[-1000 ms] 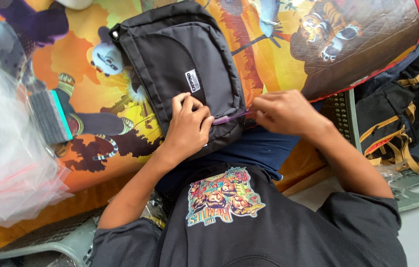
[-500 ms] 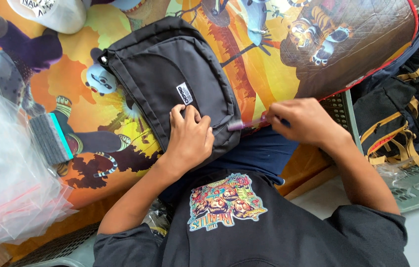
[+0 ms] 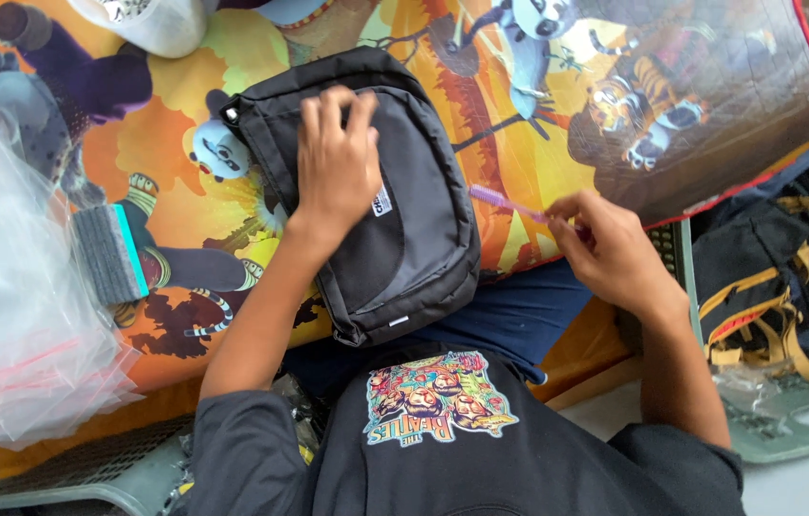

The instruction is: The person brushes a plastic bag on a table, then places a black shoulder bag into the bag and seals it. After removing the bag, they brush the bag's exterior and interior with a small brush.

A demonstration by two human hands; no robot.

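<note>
A dark grey bag [image 3: 404, 239] lies flat on a colourful cartoon-printed cloth [image 3: 519, 96]. My left hand [image 3: 336, 162] rests palm down on the bag's upper part, fingers spread. To the right of the bag, my right hand [image 3: 610, 248] pinches a thin purple stick-like tool [image 3: 505, 203] that points up and left toward the bag's right edge. The tool's tip is just clear of the bag.
A stack of clear plastic bags [image 3: 13, 306] lies at the left, a grey-and-teal sponge block [image 3: 110, 253] beside it. A white cap [image 3: 151, 21] sits at the top. Black-and-orange bags [image 3: 758, 287] fill a grey crate [image 3: 796, 425] at the right.
My left hand slid from the bag's lower edge up onto its upper part. My right hand pulled away to the right with the purple tool. The bag shifted toward me.
</note>
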